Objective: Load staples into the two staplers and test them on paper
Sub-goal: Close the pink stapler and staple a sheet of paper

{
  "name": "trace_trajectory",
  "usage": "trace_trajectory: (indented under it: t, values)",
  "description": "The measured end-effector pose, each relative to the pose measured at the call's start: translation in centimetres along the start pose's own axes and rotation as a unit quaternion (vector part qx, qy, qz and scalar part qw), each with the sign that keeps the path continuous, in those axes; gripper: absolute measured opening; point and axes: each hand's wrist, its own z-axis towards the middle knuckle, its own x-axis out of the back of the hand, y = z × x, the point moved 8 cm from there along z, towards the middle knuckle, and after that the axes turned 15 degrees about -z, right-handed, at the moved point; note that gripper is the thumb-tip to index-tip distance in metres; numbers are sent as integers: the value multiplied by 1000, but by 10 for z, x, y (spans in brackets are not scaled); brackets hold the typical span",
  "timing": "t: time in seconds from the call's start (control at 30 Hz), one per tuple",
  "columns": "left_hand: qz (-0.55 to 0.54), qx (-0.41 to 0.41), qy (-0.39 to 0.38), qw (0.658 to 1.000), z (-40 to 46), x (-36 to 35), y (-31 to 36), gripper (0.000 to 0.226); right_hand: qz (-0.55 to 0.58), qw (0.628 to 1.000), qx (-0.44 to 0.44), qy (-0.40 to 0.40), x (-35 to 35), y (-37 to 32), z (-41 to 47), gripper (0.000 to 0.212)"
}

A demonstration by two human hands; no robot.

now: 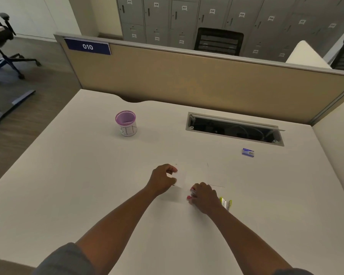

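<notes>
Stapler test on paper, lower centre of frame.
Right hand (pixel 204 197) fingers wrapped over red stapler (pixel 192 193); left hand (pixel 163 178) pinches paper (pixel 184 176) edge. Yellow stapler (pixel 225 203) lies beside, apparently untested; staple box (pixel 248 152) centre right.

dim, even overhead light, faint shadows, slight softness, wide-angle bending at the edges.

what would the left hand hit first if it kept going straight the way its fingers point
Likely the white paper right at the left hand fingertips; it may already touch it. Beyond that, bare desk, though depth is unclear.
</notes>
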Motion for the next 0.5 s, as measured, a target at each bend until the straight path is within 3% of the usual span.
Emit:
trace_trajectory:
  t: [0.23,0.37,0.43,0.5]
  values:
    - [-23,32,18,999,0,1,-1,31,213,977,-5,19,13,12,-3,24]
    - [-17,13,38,999,-3,3,6,15,322,945,-11,63,25,24,-10,15]
    - [-31,13,48,998,-7,4,7,16,435,899,-31,28,19,28,-16,17]
    - [-51,21,57,997,-11,5,8,19,565,823,-51,-27,11,27,-24,20]
